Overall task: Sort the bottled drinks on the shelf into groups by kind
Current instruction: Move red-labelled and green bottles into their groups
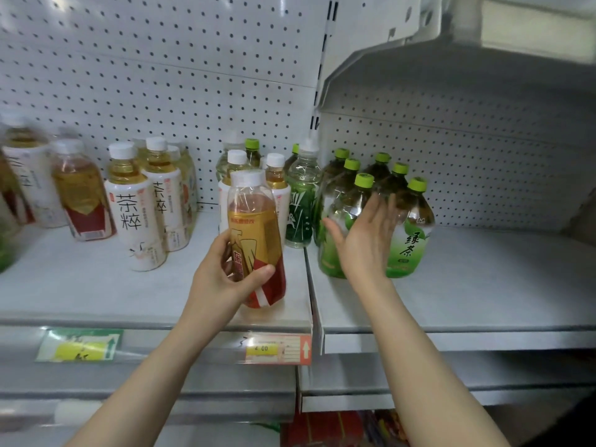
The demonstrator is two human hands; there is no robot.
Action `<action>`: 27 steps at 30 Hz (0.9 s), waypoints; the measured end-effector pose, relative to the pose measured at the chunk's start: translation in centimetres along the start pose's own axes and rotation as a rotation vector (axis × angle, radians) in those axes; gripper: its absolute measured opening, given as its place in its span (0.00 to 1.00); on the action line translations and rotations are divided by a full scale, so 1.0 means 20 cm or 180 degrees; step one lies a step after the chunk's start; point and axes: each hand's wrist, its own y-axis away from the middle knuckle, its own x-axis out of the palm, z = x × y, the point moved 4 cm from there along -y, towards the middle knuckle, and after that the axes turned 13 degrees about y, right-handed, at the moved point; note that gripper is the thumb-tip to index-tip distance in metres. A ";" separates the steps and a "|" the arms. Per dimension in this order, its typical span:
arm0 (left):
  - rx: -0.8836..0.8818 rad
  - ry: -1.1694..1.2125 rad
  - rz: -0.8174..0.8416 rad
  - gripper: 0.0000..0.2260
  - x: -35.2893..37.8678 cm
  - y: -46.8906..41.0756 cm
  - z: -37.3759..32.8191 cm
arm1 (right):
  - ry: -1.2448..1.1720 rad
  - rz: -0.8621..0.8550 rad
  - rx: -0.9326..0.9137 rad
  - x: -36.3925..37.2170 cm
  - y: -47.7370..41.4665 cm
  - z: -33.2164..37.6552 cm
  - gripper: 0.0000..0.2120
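Within left hand (221, 280), amber-filled bottle (254, 221)

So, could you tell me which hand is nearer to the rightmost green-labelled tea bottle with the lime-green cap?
Right. The right hand is open against the left side of that green-labelled bottle; the left hand is well off to its left, gripping a gold-and-red-labelled bottle.

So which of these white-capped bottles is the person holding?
The clear plastic bottle of amber drink with the gold-and-red label: the left hand grips it near the front edge of the grey shelf. The other white-capped ones stand further back, untouched.
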 end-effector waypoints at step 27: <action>-0.0129 -0.0186 -0.0331 0.29 -0.12 0.06 0.01 | -0.0766 0.1010 -0.0005 -0.06 -0.41 0.49 0.27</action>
